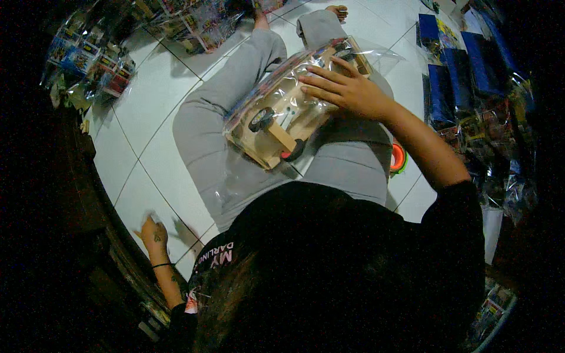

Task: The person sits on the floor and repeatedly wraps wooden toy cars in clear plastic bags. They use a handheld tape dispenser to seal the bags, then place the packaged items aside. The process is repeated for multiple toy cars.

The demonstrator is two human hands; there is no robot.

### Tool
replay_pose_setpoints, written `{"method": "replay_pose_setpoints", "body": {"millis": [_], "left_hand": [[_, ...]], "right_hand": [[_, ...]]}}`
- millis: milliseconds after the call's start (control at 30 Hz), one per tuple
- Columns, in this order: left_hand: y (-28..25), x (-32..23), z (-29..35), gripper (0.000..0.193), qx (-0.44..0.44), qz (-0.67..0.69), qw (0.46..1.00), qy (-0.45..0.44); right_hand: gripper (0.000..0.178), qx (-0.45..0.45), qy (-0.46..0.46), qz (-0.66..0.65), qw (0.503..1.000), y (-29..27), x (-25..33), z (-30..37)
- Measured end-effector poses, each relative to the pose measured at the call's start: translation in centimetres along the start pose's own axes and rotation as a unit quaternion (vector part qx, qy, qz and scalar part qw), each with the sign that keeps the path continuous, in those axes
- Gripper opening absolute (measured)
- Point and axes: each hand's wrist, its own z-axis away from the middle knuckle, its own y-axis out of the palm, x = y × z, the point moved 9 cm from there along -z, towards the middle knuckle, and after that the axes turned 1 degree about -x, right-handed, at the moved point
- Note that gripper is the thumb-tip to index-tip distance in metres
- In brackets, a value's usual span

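Observation:
A wooden toy vehicle [303, 126] with black wheels lies tilted across my lap, wrapped in shiny clear plastic. My right hand [341, 88] rests on top of its far right part, fingers stretched out and spread over the wrap. Loose clear film [379, 54] sticks out past the toy's far right end. Away to the left, low over the white floor, is my left hand [155, 232], its fingers curled in. A pale blur shows at its fingertips, too indistinct to name.
Beside my right thigh sits an orange and green ring-shaped roll [399, 157]. Several plastic-wrapped blue packs [456, 73] line the right side. More wrapped colourful packages [97, 62] lie at the far left and far middle. White tiles [132, 126] surround my legs; a dark edge [97, 194] borders the left.

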Motion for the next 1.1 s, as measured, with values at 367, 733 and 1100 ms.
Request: {"method": "replay_pose_setpoints", "body": {"millis": [367,733,1100], "left_hand": [[-15.6,-43.4,6.6,0.044,-0.212,0.165,0.831,0.488],[-12.5,-48.5,3.0,0.023,-0.222,0.093,0.832,0.499],[-11.2,-50.1,-3.1,0.026,-0.082,0.094,0.842,0.525]], "right_hand": [[0.022,-0.054,0.003,-0.05,0.997,0.5,-3.7,-3.8],[0.021,0.105,0.211,-0.199,0.951,6.7,-8.3,-3.7],[0.091,0.094,0.78,0.039,0.618,4.3,-3.3,34.3]]}}
